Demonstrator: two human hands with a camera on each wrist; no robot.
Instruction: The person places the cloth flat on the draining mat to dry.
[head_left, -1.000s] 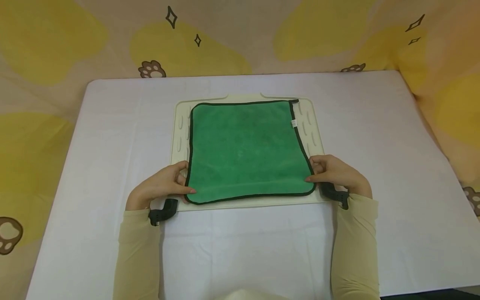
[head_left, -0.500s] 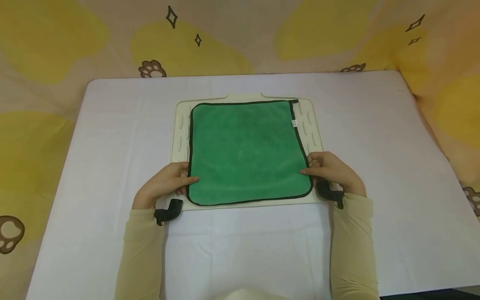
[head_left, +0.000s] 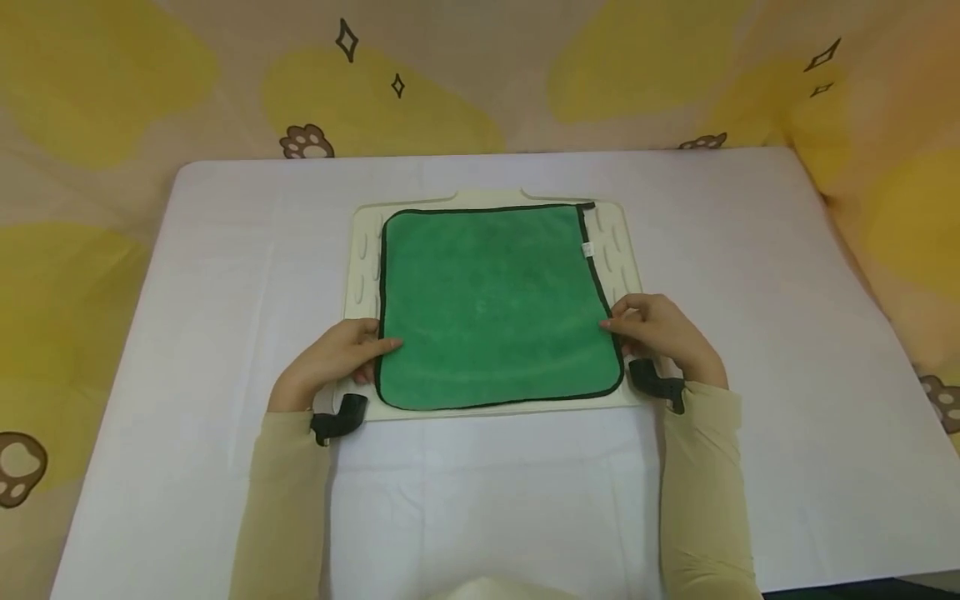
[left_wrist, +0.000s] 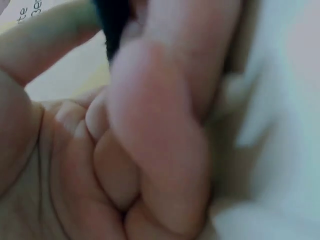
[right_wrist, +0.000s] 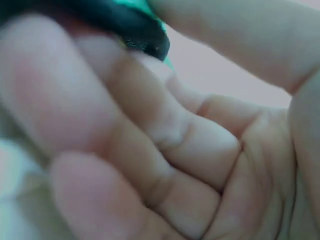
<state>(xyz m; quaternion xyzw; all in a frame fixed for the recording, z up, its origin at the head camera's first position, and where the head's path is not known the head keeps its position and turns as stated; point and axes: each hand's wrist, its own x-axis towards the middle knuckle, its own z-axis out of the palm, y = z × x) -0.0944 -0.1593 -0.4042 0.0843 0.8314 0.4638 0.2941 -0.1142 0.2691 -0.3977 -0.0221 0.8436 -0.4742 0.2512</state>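
Observation:
A green cloth [head_left: 487,300] with a dark border lies spread over a cream board [head_left: 630,267] in the head view. My left hand [head_left: 333,354] pinches the cloth's left edge, thumb on top and the other fingers below. On the opposite side my right hand [head_left: 663,329] pinches the right edge in the same way. The left wrist view shows curled fingers [left_wrist: 155,130] by a strip of dark border [left_wrist: 112,25]. In the right wrist view the border [right_wrist: 135,25] lies between thumb and curled fingers. The fingertips under the cloth are hidden in the head view.
The board rests on a table with a white cover [head_left: 780,350]. A white tag [head_left: 588,249] sticks out from the cloth's right edge. Behind the table hangs a yellow patterned drape [head_left: 450,83]. Black wrist mounts [head_left: 341,419] sit below both hands.
Both hands have slid away from the body along the side edges, off the near corners. The cloth's near right corner has shifted slightly left.

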